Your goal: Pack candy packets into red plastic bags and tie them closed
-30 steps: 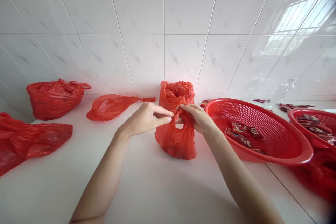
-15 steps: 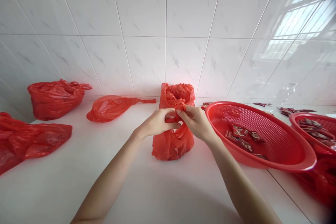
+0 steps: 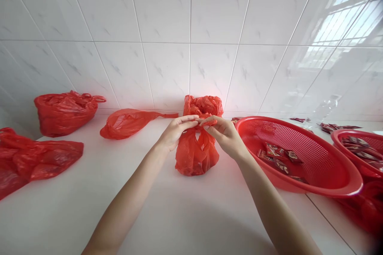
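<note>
A red plastic bag (image 3: 196, 157) stands on the white table in front of me, its top gathered between my two hands. My left hand (image 3: 177, 130) pinches the gathered plastic from the left, fingers stretched toward the right hand. From the other side, my right hand (image 3: 223, 133) grips the twisted handles between thumb and fingers. The fingertips of both hands nearly meet above the bag, and the exact shape of the plastic there is partly hidden. Right behind them, a second red bag (image 3: 204, 104) stuffed with crumpled plastic rests against the tiled wall.
A large red basket (image 3: 257, 167) with several small packets (image 3: 277, 151) stands at right. Beyond it are another red basket (image 3: 344, 137) and a clear bottle (image 3: 328, 107). Leftward lie a flat red bag (image 3: 124, 125), a full one (image 3: 64, 115) and a crumpled one (image 3: 44, 159).
My hands have drawn the gathered top slightly upward, and the left fingers have straightened. The bag's body looks narrower and its lower edge sits higher.
</note>
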Action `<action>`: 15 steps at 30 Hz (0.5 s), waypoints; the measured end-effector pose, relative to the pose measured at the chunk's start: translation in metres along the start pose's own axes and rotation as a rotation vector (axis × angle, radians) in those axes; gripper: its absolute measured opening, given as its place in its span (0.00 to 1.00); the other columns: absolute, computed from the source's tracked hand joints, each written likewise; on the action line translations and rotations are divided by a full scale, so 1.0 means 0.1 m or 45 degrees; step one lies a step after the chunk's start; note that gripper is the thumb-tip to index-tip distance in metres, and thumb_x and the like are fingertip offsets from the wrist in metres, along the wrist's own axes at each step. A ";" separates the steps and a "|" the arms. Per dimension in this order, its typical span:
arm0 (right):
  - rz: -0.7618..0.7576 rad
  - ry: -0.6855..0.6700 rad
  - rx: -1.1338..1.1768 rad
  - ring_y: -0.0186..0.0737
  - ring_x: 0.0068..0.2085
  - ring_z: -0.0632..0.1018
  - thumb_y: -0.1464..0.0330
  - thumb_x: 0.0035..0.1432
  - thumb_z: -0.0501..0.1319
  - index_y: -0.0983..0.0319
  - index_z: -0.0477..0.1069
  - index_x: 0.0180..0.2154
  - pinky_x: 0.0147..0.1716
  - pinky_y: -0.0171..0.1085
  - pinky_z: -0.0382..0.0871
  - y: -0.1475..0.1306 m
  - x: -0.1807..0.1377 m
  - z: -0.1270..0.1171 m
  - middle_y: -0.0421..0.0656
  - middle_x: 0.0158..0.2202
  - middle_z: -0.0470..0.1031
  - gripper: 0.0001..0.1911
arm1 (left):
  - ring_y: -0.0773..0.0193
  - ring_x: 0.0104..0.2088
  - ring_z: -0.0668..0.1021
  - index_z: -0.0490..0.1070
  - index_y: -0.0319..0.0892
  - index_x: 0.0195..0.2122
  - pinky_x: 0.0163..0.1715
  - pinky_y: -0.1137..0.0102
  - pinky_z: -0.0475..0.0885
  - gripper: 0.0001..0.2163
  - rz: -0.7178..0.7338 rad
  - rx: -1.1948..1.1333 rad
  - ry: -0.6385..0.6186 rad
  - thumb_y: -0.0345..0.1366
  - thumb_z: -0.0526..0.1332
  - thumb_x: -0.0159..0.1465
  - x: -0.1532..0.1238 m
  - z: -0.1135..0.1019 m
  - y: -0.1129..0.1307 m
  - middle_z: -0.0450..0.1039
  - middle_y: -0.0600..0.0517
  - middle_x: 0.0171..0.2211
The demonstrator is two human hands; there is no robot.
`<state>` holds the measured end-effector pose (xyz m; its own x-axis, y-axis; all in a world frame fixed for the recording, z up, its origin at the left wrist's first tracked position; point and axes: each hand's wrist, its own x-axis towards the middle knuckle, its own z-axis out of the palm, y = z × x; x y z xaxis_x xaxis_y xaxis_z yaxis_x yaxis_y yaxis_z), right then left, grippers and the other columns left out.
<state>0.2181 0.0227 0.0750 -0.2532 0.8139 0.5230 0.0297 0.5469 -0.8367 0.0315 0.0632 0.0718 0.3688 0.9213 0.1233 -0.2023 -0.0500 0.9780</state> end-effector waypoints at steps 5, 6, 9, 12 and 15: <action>-0.017 0.048 0.003 0.47 0.54 0.76 0.63 0.62 0.62 0.58 0.80 0.39 0.53 0.44 0.71 0.02 0.01 -0.02 0.46 0.50 0.78 0.09 | 0.59 0.41 0.81 0.80 0.43 0.45 0.46 0.63 0.74 0.16 -0.056 -0.178 0.039 0.35 0.73 0.55 0.05 0.00 -0.04 0.81 0.47 0.41; -0.022 0.064 -0.018 0.47 0.55 0.75 0.63 0.61 0.63 0.58 0.80 0.39 0.54 0.44 0.71 0.04 0.01 -0.03 0.46 0.50 0.78 0.09 | 0.59 0.40 0.81 0.80 0.43 0.45 0.46 0.63 0.74 0.16 -0.052 -0.198 0.078 0.34 0.73 0.54 0.06 0.00 -0.04 0.81 0.47 0.41; -0.040 0.063 -0.108 0.46 0.54 0.76 0.64 0.62 0.63 0.57 0.80 0.40 0.52 0.44 0.71 0.09 0.02 -0.05 0.45 0.48 0.79 0.08 | 0.60 0.39 0.80 0.80 0.43 0.44 0.45 0.64 0.74 0.17 -0.035 -0.197 0.177 0.33 0.73 0.52 0.09 -0.04 -0.05 0.81 0.48 0.40; -0.078 0.003 -0.287 0.47 0.54 0.76 0.64 0.61 0.64 0.56 0.81 0.39 0.50 0.44 0.73 0.14 0.01 -0.09 0.46 0.50 0.78 0.08 | 0.62 0.38 0.79 0.81 0.42 0.43 0.44 0.65 0.73 0.17 0.041 -0.113 0.299 0.34 0.74 0.50 0.16 -0.12 -0.11 0.80 0.48 0.39; -0.114 -0.126 -0.483 0.49 0.54 0.76 0.65 0.60 0.65 0.55 0.83 0.39 0.48 0.46 0.74 0.15 -0.01 -0.15 0.47 0.56 0.74 0.08 | 0.66 0.34 0.78 0.81 0.41 0.39 0.41 0.68 0.71 0.18 0.131 -0.052 0.452 0.35 0.75 0.46 0.27 -0.26 -0.20 0.79 0.49 0.35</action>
<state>0.2330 0.0333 0.0647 -0.3622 0.7469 0.5576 0.3533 0.6636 -0.6594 0.0215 0.0988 0.0516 0.0084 0.9890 0.1475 -0.2604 -0.1402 0.9553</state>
